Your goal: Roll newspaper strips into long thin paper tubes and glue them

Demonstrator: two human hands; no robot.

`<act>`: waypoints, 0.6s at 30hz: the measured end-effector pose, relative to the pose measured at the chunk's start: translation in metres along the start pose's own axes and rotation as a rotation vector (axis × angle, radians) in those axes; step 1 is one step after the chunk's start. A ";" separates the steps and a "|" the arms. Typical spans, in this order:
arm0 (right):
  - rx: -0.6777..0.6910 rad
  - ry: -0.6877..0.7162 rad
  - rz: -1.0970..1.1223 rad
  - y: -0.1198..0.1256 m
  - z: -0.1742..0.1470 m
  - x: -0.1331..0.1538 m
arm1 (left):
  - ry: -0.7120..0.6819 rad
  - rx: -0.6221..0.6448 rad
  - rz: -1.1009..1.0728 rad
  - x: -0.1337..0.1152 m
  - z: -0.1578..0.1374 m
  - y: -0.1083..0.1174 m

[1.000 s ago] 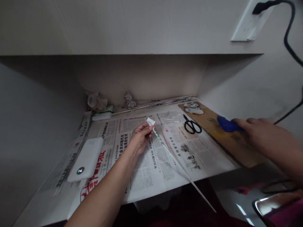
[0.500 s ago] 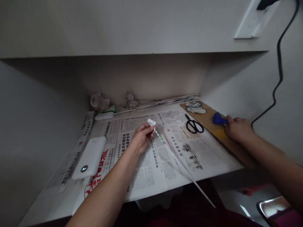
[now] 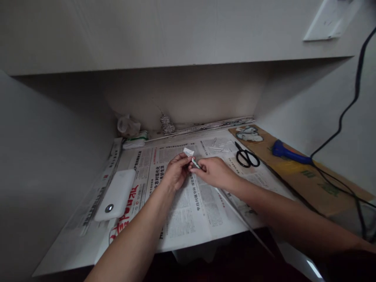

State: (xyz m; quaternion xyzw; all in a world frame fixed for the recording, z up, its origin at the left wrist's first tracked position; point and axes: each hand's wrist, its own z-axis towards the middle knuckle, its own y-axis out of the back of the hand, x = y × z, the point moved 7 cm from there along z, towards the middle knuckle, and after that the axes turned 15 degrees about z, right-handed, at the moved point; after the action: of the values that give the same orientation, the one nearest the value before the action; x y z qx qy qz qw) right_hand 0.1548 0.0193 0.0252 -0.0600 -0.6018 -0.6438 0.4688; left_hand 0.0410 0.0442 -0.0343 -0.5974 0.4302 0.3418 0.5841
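Observation:
Above the newspaper, my left hand (image 3: pixel 177 171) pinches the upper end of a long, thin white paper stick (image 3: pixel 239 215), with green and white stripes near the top. A small white paper flap (image 3: pixel 188 151) sticks up past its fingertips. My right hand (image 3: pixel 216 171) is closed on the striped part, just below the left fingers. From under that hand the stick slants down past the table's front edge. On the cardboard to the right lies a blue corded tool, apparently a glue gun (image 3: pixel 289 152), apart from both hands. Black-handled scissors (image 3: pixel 247 156) rest beside the cardboard.
Newspaper (image 3: pixel 182 219) covers the table. A white power bank (image 3: pixel 116 194) lies left. Behind are a plastic bag (image 3: pixel 128 126), a speckled ball of string (image 3: pixel 167 124) and a bundle of thin sticks (image 3: pixel 217 124). A black cable (image 3: pixel 342 117) hangs beside the cardboard (image 3: pixel 326 188). A shelf overhangs the back.
My right hand has let go of the blue tool on the cardboard and moved left to grip the stick beside my left hand. The view has shifted slightly.

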 end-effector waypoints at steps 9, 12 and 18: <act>0.006 -0.069 0.214 -0.011 -0.002 -0.030 | 0.104 -0.017 0.024 0.009 0.003 0.004; 0.010 -0.062 0.235 -0.009 -0.002 -0.028 | 0.106 -0.012 0.024 0.009 0.003 0.005; 0.048 -0.166 0.385 -0.010 -0.001 -0.032 | 0.126 -0.002 0.035 0.008 0.003 0.004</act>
State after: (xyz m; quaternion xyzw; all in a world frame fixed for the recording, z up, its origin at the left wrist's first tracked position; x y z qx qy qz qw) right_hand 0.1667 0.0335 -0.0025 -0.2153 -0.6310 -0.5207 0.5333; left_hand 0.0409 0.0464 -0.0439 -0.6108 0.4759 0.3143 0.5493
